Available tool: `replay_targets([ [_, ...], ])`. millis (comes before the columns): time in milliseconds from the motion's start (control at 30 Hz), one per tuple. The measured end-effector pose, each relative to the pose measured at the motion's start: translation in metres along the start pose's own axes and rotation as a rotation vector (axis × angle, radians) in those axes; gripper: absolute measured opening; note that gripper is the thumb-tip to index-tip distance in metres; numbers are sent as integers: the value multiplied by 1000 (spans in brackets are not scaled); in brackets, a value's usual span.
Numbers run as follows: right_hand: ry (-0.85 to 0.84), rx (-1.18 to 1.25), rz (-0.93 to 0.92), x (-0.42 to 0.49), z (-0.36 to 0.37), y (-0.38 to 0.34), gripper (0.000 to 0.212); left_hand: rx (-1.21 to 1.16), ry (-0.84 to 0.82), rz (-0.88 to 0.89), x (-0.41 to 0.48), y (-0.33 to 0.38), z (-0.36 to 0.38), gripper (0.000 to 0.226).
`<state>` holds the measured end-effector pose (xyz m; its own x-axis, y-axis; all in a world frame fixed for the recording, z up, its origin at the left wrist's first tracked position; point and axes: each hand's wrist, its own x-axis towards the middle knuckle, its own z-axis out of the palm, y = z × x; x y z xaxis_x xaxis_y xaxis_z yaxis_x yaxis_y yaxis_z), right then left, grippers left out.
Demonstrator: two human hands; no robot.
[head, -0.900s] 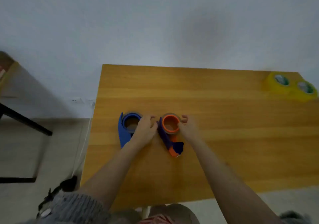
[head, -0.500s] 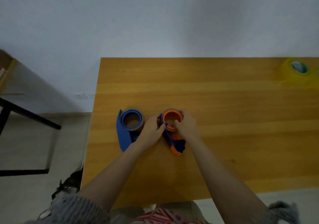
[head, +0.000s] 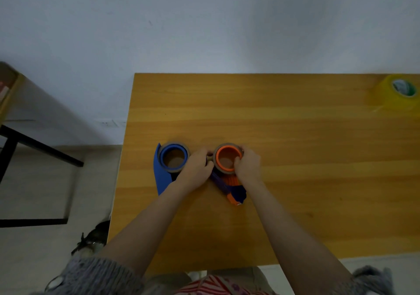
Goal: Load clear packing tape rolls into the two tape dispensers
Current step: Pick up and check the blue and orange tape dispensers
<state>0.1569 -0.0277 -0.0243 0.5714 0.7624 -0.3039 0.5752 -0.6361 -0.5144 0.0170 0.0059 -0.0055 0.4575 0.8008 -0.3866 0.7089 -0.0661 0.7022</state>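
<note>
Two tape dispensers lie side by side on the wooden table [head: 295,140]. The blue dispenser [head: 162,176] is on the left, with a roll around its blue hub [head: 173,158]. The orange and purple dispenser [head: 234,186] is to its right, its orange hub [head: 227,159] ringed by a thin tape roll. My left hand [head: 196,169] grips the left side of that roll and dispenser. My right hand [head: 248,164] holds the right side, thumb on the orange hub's rim. A yellowish tape roll [head: 400,94] stands at the far right corner.
The table's left edge runs just beside the blue dispenser, with floor below. A black metal frame [head: 43,149] and a dark object on the floor [head: 93,237] lie to the left. A pale wall rises behind the table.
The view has shifted left, so only one yellowish roll shows at the right. Both hands stay on the orange dispenser, my right thumb now pressing on the hub's rim.
</note>
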Motion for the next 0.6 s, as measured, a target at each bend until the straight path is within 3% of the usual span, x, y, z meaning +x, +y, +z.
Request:
replay_targets([
  [233, -59, 5, -4, 2, -4, -1, 35, 150, -27, -2, -1, -12, 3, 30],
  [433, -148, -93, -23, 12, -10, -3, 17, 373, 55, 25, 1, -5, 2, 29],
  [500, -128, -99, -21, 16, -8, -4, 22, 427, 94, 9, 1, 1, 1, 37],
  [600, -116, -102, -19, 13, -10, -6, 11, 510, 75, -30, 5, 6, 3, 49],
])
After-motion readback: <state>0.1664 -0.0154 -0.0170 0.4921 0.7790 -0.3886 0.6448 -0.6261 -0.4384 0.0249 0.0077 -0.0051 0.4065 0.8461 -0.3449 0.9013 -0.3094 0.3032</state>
